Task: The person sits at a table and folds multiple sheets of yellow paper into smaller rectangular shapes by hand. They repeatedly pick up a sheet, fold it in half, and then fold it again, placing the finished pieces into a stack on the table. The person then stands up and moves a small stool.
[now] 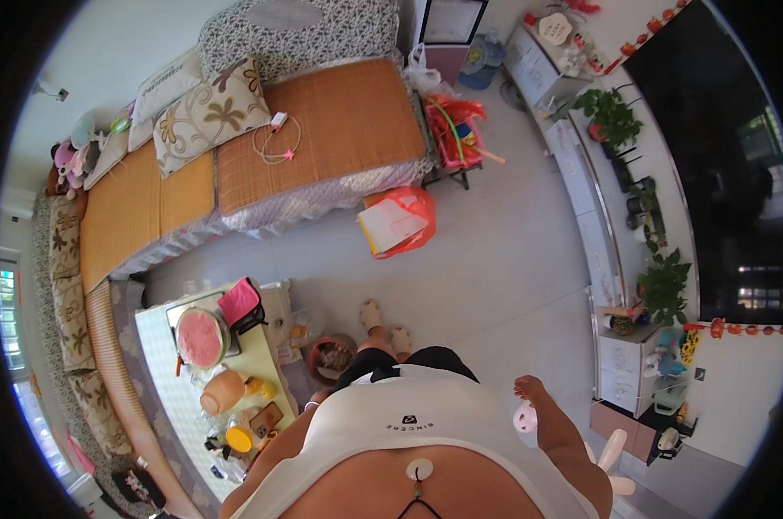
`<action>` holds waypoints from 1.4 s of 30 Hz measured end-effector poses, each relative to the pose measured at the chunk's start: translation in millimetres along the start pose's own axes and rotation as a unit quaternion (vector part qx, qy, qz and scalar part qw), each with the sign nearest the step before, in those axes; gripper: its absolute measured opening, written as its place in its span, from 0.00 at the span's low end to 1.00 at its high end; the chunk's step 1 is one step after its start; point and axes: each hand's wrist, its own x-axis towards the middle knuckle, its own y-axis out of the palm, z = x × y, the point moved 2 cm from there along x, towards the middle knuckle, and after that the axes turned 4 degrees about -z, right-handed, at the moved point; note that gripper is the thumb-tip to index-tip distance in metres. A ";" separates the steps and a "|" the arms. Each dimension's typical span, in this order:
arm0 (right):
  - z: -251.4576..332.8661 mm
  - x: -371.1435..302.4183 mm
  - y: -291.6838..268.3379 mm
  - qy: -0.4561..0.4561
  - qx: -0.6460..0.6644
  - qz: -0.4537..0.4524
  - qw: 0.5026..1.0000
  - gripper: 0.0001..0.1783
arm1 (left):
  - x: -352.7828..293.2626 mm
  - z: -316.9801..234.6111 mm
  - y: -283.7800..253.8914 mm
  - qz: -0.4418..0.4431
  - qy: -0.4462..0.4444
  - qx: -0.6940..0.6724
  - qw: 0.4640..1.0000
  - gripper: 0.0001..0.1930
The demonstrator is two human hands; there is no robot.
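Nearest the lens, at five o'clock, the right hand (pixel 530 394) closed on a small pink-white object (pixel 524 419), seemingly light, stiff, best pinched by its edge, while the left hand (pixel 313 403), grip indiscernible, hung beside the cluttered surface (pixel 166 381).

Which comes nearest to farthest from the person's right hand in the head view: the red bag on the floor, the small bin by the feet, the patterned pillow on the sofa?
From the right hand:
1. Small bin, on the floor to its left, by the feet.
2. Red bag, on the floor ahead, beside the sofa.
3. Patterned pillow, far ahead-left on the sofa.
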 end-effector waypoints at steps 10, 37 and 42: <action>80.5 -27.7 -33.5 -0.106 0.006 -0.032 0.994 0.13 | -42.7 -71.3 -114.1 0.037 0.090 0.164 0.982 0.16; 66.4 215.4 -270.7 -0.029 0.186 -0.058 0.980 0.06 | 74.2 -384.6 -118.2 -0.076 0.071 -0.013 0.994 0.21; 179.4 258.0 -264.2 -0.100 0.202 -0.015 0.974 0.07 | 74.1 -377.7 -139.6 0.006 0.208 0.288 0.935 0.19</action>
